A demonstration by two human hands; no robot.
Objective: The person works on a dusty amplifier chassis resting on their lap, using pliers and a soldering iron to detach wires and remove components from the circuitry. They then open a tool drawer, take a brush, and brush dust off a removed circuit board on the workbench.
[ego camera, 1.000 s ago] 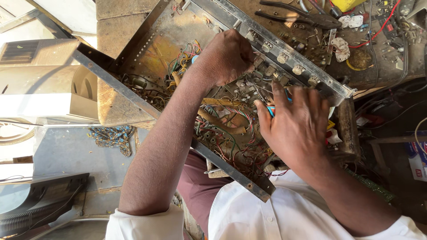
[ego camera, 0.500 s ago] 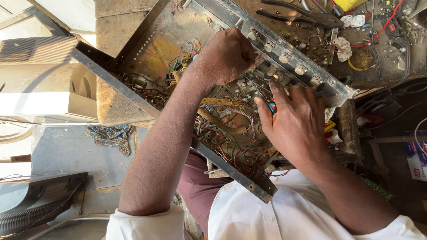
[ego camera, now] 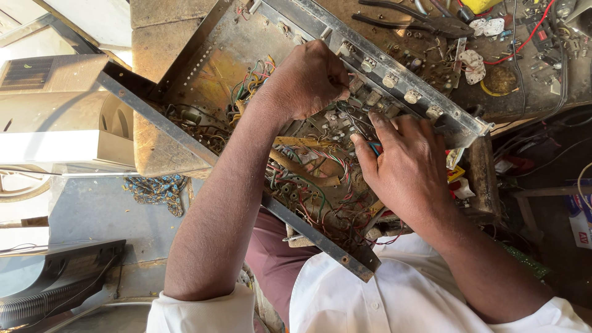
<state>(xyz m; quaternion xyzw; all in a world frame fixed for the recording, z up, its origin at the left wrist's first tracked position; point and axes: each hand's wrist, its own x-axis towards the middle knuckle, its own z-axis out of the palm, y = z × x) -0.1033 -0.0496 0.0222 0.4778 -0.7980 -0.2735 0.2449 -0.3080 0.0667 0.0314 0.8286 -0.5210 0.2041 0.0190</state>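
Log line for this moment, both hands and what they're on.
left hand: fisted inside open chassis near knob row | right hand: pinching blue-handled tool over wiring | pliers: idle on bench

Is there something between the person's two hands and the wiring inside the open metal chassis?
Nothing visible. The left hand and right hand are already inside the open metal chassis, resting directly on the wiring. What the fingertips grip is hidden.
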